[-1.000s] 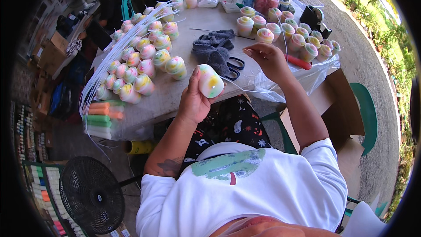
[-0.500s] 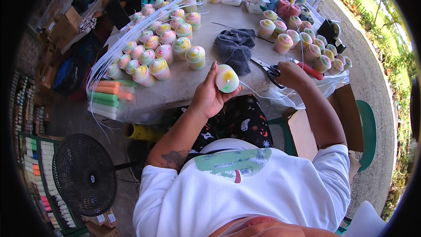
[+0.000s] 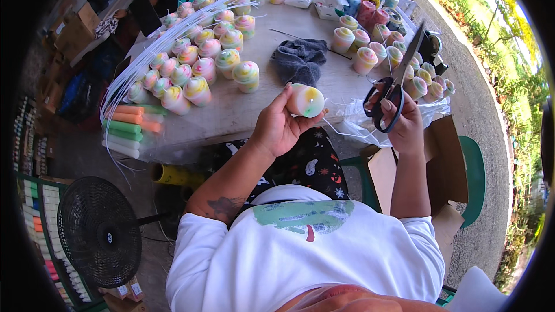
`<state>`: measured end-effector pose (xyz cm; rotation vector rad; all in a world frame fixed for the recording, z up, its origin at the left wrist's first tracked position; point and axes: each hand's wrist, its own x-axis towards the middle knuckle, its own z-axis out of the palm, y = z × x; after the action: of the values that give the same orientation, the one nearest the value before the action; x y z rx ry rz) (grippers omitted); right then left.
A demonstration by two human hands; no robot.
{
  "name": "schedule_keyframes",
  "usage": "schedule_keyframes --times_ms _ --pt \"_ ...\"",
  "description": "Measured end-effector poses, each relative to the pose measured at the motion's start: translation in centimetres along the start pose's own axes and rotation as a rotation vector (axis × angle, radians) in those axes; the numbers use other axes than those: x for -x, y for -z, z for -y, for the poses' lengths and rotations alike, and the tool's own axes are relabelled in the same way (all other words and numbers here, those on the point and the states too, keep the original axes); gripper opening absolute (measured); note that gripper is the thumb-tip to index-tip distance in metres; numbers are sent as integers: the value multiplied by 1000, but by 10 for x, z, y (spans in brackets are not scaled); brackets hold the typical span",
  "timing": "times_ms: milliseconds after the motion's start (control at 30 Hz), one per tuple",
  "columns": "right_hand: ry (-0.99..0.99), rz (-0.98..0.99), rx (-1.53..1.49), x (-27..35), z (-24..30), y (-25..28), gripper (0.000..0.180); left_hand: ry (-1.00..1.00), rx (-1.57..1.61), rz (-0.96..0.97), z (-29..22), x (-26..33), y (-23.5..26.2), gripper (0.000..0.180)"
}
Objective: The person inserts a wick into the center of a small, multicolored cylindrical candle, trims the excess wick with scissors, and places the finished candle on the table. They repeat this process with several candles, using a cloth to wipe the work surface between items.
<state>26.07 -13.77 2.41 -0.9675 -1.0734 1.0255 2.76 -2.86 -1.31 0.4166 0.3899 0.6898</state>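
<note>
A pillar candle (image 3: 306, 101) in white, yellow, pink and green is gripped in my left hand (image 3: 278, 124), its round end turned up toward me. A white wick trails from the candle to the lower right. My right hand (image 3: 404, 120) has its fingers in the black handles of a pair of scissors (image 3: 409, 58), raised above the table's right side with the long blades pointing up and away. Beyond the candle lies a crumpled dark grey cloth (image 3: 298, 60) on the table.
Several swirled candles (image 3: 203, 69) stand at the left under a bundle of long white wicks (image 3: 124, 60); several more candles (image 3: 365, 60) fill the right. Coloured taper candles (image 3: 124, 129) lie at the near left corner. A black fan (image 3: 99, 231) and an open cardboard box (image 3: 445, 162) flank me.
My right hand has picked the scissors up off the table and lifted them upright. The candle in my left hand has tilted slightly, showing more of its side.
</note>
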Motion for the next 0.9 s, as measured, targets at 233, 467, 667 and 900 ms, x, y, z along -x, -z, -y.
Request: schedule_keyframes --times_ms 233,467,667,900 --pt "600 -108 136 13 -14 -63 32 -37 17 33 12 -4 -4 49" --pt "407 -36 267 20 -36 -62 34 -52 1 12 22 -3 -14 49" --pt "543 -104 625 32 -35 -58 28 -35 11 96 21 -3 -16 49" --pt "377 -25 567 24 -17 -84 32 -45 3 89 21 -3 -16 41"
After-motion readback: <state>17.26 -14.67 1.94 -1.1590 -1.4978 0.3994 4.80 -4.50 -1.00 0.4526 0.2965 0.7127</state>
